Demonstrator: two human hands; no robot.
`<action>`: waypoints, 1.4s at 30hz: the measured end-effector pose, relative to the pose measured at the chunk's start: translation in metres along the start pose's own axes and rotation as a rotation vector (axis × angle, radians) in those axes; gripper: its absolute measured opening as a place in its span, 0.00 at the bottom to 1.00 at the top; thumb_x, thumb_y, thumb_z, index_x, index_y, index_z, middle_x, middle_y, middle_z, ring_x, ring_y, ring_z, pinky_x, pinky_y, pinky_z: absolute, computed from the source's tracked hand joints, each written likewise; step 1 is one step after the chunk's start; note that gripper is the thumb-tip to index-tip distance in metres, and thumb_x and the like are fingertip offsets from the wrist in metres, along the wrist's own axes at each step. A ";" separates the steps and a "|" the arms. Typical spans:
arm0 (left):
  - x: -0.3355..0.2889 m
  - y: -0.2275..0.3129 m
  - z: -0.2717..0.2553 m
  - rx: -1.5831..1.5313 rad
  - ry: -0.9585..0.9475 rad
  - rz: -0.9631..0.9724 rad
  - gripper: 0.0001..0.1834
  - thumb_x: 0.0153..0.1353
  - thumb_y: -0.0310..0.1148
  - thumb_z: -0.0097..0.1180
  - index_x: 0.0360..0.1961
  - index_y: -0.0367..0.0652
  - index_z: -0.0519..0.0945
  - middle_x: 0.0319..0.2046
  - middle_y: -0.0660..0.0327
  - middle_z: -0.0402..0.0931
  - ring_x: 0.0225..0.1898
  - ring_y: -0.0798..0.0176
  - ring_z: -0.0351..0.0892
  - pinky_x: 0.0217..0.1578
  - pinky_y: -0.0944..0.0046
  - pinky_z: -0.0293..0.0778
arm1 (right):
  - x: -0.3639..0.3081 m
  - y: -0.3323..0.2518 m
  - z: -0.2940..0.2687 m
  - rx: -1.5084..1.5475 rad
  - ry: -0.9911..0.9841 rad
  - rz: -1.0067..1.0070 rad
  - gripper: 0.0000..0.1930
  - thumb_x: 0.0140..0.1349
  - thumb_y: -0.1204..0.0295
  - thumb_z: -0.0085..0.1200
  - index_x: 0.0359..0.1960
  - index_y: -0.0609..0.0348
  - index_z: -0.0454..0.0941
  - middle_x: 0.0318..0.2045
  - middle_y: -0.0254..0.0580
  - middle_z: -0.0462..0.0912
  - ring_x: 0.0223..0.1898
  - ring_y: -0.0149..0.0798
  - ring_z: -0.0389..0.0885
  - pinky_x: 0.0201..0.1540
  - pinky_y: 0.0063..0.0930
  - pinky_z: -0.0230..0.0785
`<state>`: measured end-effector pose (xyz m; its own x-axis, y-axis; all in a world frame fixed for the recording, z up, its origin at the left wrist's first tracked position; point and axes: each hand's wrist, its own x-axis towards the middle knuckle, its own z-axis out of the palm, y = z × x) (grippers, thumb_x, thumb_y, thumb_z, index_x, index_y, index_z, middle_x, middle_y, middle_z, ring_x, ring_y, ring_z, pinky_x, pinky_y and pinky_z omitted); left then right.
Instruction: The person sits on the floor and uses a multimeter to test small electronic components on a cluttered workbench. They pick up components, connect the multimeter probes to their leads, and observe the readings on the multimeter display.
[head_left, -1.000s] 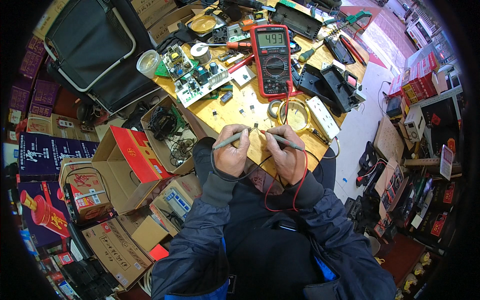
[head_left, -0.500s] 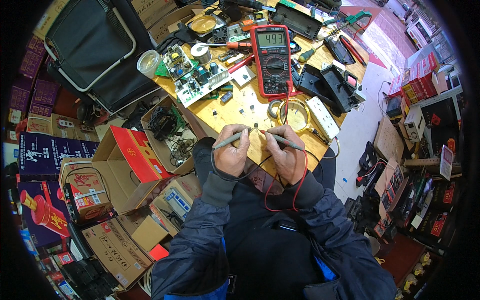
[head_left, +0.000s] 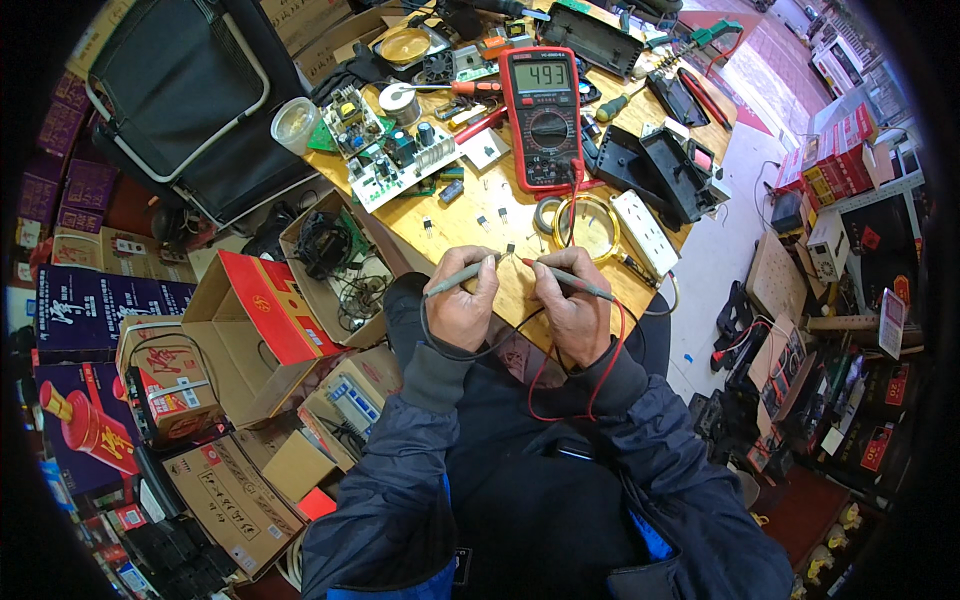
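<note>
My left hand (head_left: 463, 302) pinches a grey test probe (head_left: 455, 280) with a black lead. In my right hand (head_left: 573, 307) is a second probe (head_left: 578, 284), grey with a red tip end and a red lead. Both tips point inward at a small black three-legged transistor (head_left: 511, 249) near the table's front edge; whether each tip touches a leg is too small to tell. Beyond my hands lies a red multimeter (head_left: 545, 120) with its display lit. Several similar transistors (head_left: 503, 215) lie on the wood between the meter and my hands.
Circuit boards (head_left: 400, 160) and a solder spool (head_left: 401, 104) sit on the wooden table (head_left: 470, 225) at left. A white power strip (head_left: 645, 235), a yellow coil (head_left: 598, 228) and an open black case (head_left: 665, 175) are at right. Cardboard boxes (head_left: 235, 490) crowd the floor left.
Both hands stay nearly still with the probes at the transistor. The view has shifted very slightly, and the meter's display looks the same.
</note>
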<state>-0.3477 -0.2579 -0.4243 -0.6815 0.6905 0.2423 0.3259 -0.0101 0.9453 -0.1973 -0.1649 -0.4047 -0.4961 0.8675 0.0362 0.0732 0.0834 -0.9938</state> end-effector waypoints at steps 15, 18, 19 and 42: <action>0.000 -0.001 0.000 -0.016 -0.012 -0.004 0.07 0.75 0.27 0.67 0.48 0.35 0.85 0.42 0.50 0.89 0.44 0.52 0.91 0.48 0.56 0.85 | 0.001 0.000 0.001 -0.054 -0.009 -0.032 0.09 0.77 0.71 0.67 0.47 0.65 0.84 0.32 0.42 0.88 0.33 0.31 0.87 0.38 0.28 0.79; -0.001 0.000 0.001 0.020 -0.004 0.005 0.07 0.74 0.28 0.68 0.48 0.35 0.85 0.43 0.49 0.88 0.44 0.51 0.91 0.48 0.56 0.85 | 0.001 0.000 0.001 -0.046 -0.004 -0.041 0.09 0.77 0.71 0.67 0.47 0.65 0.84 0.32 0.42 0.89 0.33 0.31 0.87 0.38 0.28 0.79; -0.002 0.001 0.002 0.021 -0.002 0.011 0.07 0.74 0.28 0.68 0.48 0.35 0.85 0.43 0.50 0.88 0.44 0.51 0.91 0.48 0.56 0.85 | 0.001 0.000 0.000 -0.047 -0.006 -0.041 0.09 0.77 0.71 0.67 0.47 0.65 0.84 0.32 0.42 0.89 0.33 0.31 0.87 0.38 0.28 0.79; -0.002 0.004 0.008 0.120 0.020 0.175 0.08 0.67 0.23 0.69 0.44 0.37 0.83 0.41 0.52 0.87 0.42 0.46 0.87 0.47 0.53 0.83 | 0.002 -0.004 -0.001 -0.076 -0.034 -0.032 0.10 0.77 0.70 0.68 0.49 0.66 0.85 0.36 0.45 0.90 0.36 0.34 0.90 0.40 0.29 0.81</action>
<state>-0.3404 -0.2536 -0.4228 -0.6202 0.6711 0.4062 0.5152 -0.0419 0.8560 -0.1978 -0.1632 -0.4005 -0.5279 0.8470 0.0632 0.1219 0.1493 -0.9812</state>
